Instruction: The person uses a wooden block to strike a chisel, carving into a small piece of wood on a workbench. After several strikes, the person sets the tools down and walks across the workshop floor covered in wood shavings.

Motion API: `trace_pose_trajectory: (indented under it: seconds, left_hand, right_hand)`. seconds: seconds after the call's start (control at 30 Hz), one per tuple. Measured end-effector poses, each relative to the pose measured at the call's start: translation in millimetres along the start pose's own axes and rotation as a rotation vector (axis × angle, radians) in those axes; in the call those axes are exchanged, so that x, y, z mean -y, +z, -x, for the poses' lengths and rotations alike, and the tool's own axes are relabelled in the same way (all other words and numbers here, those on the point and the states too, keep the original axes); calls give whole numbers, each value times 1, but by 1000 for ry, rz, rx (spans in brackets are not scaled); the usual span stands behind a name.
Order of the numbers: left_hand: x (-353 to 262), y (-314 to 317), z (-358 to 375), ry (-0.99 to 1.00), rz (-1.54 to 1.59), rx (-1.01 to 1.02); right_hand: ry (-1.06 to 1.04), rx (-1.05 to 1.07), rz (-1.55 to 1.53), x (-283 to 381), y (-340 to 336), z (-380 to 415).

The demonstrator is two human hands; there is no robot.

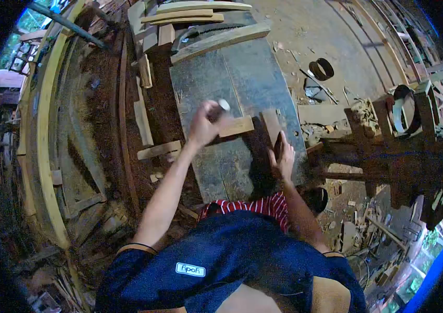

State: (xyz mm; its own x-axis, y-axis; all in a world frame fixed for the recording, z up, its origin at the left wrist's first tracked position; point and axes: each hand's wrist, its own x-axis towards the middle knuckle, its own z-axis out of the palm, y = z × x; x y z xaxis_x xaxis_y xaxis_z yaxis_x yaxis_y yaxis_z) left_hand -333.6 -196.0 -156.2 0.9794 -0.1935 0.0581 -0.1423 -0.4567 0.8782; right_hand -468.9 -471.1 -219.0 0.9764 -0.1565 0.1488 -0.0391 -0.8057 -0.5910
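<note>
My left hand (204,125) is raised over the workbench, curled and smeared by motion. Against its fingers is a blurred object with a round pale end (224,105); its kind cannot be made out. Just right of that hand, a short light wood block (237,127) lies across the bench. My right hand (284,160) grips the near end of another wood piece (271,125), thumb on one side and fingers on the other. A dark patch between those fingers may be shadow or part of something held.
The worn workbench (205,83) runs away from me. At its far end lie a long wood strip (221,43), a handsaw (185,39) and several curved pieces (203,6). A dark ring (321,69) lies on the floor to the right, among shavings and scraps. Long boards (49,130) stand left.
</note>
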Motion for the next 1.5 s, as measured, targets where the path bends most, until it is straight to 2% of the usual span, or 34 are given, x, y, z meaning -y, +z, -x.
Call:
trace_pose_trajectory:
  seconds: [0.03,0.07,0.13,0.17,0.23,0.27,0.4,0.5,0.63,0.83,0.9,0.97,1.03,1.1,1.13,1.17,1.2,1.23,1.27,1.3,1.37,1.4,1.43,1.47,1.5]
  left_hand:
    - [-8,-6,-10,-101,297,-25]
    - [-17,-12,-19,-99,298,-25]
    - [-33,-22,-34,-150,646,-193]
    - [-41,-25,-39,-147,647,-201]
    - [-54,-20,-45,-182,902,-230]
    - [-56,-14,-49,-176,927,-321]
    - [-66,-15,-60,-103,1059,-356]
    - [-80,-16,-57,-40,901,-312]
    - [-75,-4,-53,-61,782,-321]
    - [-66,7,-58,-79,799,-356]
    - [-63,10,-59,-84,820,-353]
    - [-58,18,-62,-107,656,-427]
    - [-62,24,-62,-158,670,-452]
    - [-53,36,-64,4,474,-553]
    - [-39,45,-65,49,443,-604]
    - [-38,45,-64,48,443,-599]
    - [-38,43,-61,90,279,-598]
    - [-39,43,-59,136,116,-596]
    - [-37,46,-59,145,119,-592]
    - [-29,51,-60,215,163,-611]
    - [-21,59,-58,351,250,-646]
    - [-25,61,-58,323,443,-650]
    - [-34,61,-57,301,639,-664]
    - [-7,64,-65,303,790,-613]
    - [-22,62,-59,236,745,-623]
  right_hand:
    - [4,-2,5,3,-5,2]
    - [94,-8,-67,6,-8,2]
    - [185,-29,-134,6,-11,4]
    - [177,-28,-135,4,-12,6]
    - [236,19,-149,-2,-13,14]
    - [225,20,-140,-6,-11,16]
    - [156,-1,-155,-10,-11,16]
    - [151,-22,-187,-9,-10,14]
    - [121,-36,-151,-16,-5,15]
    - [48,-67,-131,-15,-8,14]
    - [98,-26,-170,-12,-12,12]
    - [120,-16,-193,-10,-14,11]
    - [137,-8,-216,1,-21,0]
    - [323,110,-338,25,-38,-26]
    - [244,93,-451,48,-51,-46]
    - [64,26,-447,78,-69,-69]
    - [-65,-8,-661,98,-73,-92]
    - [-211,-36,-687,134,-94,-111]
    - [-403,-129,-623,157,-109,-126]
    - [-406,-141,-621,172,-120,-134]
    - [-606,-16,-181,189,-133,-146]
    - [-488,264,84,195,-122,-164]
    - [-494,260,85,193,-122,-163]
    - [-509,234,73,189,-125,-163]
    - [-530,211,64,202,-137,-160]
